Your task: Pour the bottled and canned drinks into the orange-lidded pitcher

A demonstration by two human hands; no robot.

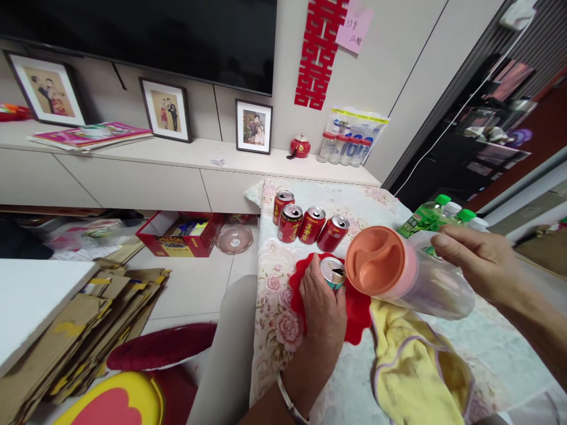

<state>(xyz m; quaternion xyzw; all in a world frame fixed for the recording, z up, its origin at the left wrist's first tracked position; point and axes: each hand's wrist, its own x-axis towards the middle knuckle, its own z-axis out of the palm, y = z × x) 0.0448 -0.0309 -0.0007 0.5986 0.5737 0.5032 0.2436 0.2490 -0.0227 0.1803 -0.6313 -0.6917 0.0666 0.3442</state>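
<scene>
My left hand (323, 307) is wrapped round an opened drink can (330, 268) with a silver top and a bit of green on its side. The can stands on a red scalloped mat (358, 319). By its handle, my right hand (482, 260) holds a clear plastic pitcher (438, 289) with an orange lid (370, 260). The pitcher is tilted to the left, its lid close beside the can's top. Whether any liquid flows between them I cannot tell. Several opened red cans (312, 224) stand behind the mat.
A yellow cloth (411, 366) lies in front of the pitcher on the flowered tablecloth (274, 313). Green-capped bottles (427, 212) stand at the back right. Left of the table are a red box (177, 236) and flattened cardboard (97, 319).
</scene>
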